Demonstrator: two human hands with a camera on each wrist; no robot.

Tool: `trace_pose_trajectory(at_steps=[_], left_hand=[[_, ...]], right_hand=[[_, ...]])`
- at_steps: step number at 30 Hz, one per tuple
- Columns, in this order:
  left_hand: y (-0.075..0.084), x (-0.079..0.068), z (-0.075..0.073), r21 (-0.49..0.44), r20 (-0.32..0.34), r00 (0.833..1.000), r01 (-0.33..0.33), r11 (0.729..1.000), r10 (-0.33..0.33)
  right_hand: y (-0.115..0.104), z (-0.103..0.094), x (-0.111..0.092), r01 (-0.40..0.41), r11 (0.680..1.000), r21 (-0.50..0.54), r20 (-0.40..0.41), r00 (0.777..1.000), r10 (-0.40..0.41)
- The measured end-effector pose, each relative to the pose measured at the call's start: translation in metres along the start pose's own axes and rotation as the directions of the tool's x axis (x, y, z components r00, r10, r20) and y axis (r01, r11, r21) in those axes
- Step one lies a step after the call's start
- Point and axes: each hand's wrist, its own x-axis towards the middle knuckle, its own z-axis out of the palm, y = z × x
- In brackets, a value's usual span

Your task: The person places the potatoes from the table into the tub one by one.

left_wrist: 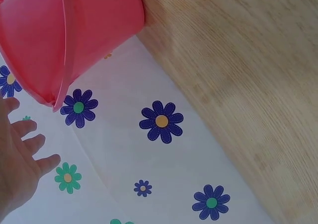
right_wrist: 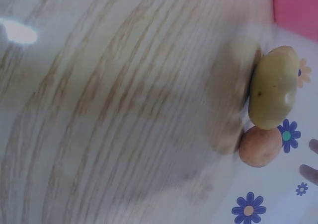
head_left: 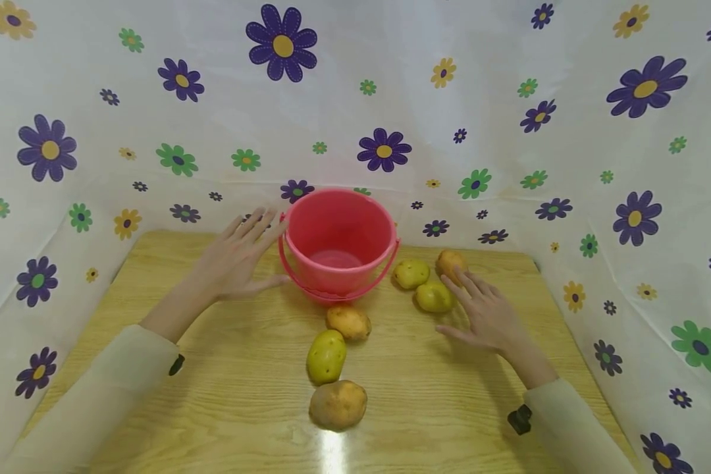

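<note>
A pink bucket (head_left: 338, 283) stands upright at the back of the wooden table, its handle hanging down over the front. My left hand (head_left: 231, 260) is held at the bucket's left side, fingers straight and spread; a gap shows between hand and bucket in the left wrist view. To the bucket's right lie two greenish potatoes (head_left: 411, 274) and a brown potato (head_left: 451, 264). My right hand (head_left: 488, 319) is over their right side with fingers extended, holding nothing; whether it touches them I cannot tell. In the right wrist view, only fingertips (right_wrist: 309, 173) show, apart from the potatoes.
In front of the bucket, a brown potato (head_left: 348, 322), a greenish potato (head_left: 326, 357) and a larger brown potato (head_left: 338, 405) form a row towards me. White flowered cloth (head_left: 332, 105) rises behind the table (head_left: 237, 401) and along both sides.
</note>
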Motion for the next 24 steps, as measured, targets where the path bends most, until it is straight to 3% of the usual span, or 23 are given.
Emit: trace_pose_trajectory(at_steps=[6,15,24], left_hand=[[0.000,0.015,0.002,0.003,0.036,0.999,-0.016,1.000,0.016],[-0.001,0.021,0.006,0.005,0.040,0.999,-0.016,1.000,0.016],[0.000,0.030,0.011,-0.001,0.054,0.998,-0.017,1.000,0.017]], right_hand=[[0.003,0.009,0.004,0.003,1.000,0.006,0.032,0.999,-0.003],[0.005,0.021,0.013,0.001,1.000,-0.005,0.075,0.997,-0.001],[0.007,0.032,0.020,0.030,0.999,-0.034,0.062,0.998,-0.028]])
